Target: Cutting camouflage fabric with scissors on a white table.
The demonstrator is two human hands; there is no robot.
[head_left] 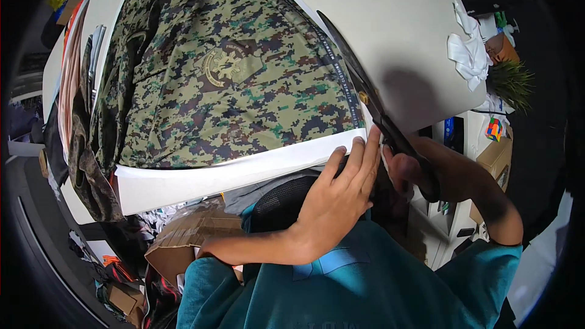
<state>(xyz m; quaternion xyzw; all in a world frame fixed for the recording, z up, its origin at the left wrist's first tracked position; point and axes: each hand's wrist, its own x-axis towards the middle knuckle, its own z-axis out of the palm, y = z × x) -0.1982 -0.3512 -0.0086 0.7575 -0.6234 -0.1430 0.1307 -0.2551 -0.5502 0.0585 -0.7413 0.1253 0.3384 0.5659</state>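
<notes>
Camouflage-print fabric (pixel 292 97) with a printed emblem and a white border lies spread over the pale table. My right hand (pixel 420 167) is closed around the handles of large dark scissors (pixel 391 131). Their long blade points away from me along the fabric's right edge, beside a dark lettered strip (pixel 332 55). Whether a second blade lies under the cloth is hidden. Close to the scissors, my left hand (pixel 344 186) rests with fingers stretched out on the white border (pixel 292 149) at the near right corner. Its thumb is mostly out of sight.
Crumpled white cloth (pixel 468 49) hangs at the table's right edge, near a grassy green plant (pixel 510 85) and a colourful puzzle cube (pixel 494 128). Draped fabrics (pixel 76 85) line the left side. Below the table's near edge stands an open cardboard box (pixel 189 231).
</notes>
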